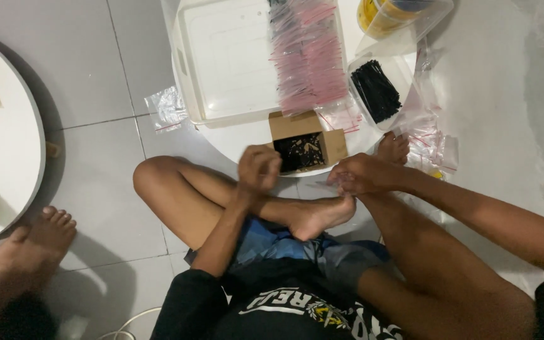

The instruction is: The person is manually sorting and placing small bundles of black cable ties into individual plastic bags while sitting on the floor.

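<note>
Two hands (258,169), one cardboard box (305,142), two tables (234,135).

white tray (221,63), pink-edged clear bags (306,56), blk ties (376,91), brown box (297,129).

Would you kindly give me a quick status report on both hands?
Left hand curled above open cardboard box of small dark parts. Right hand pinching small clear plastic bag. Nothing between them.

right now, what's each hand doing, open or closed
left hand: fingers curled shut, contents cannot be told.
right hand: pinched shut on a small clear plastic bag.
</note>
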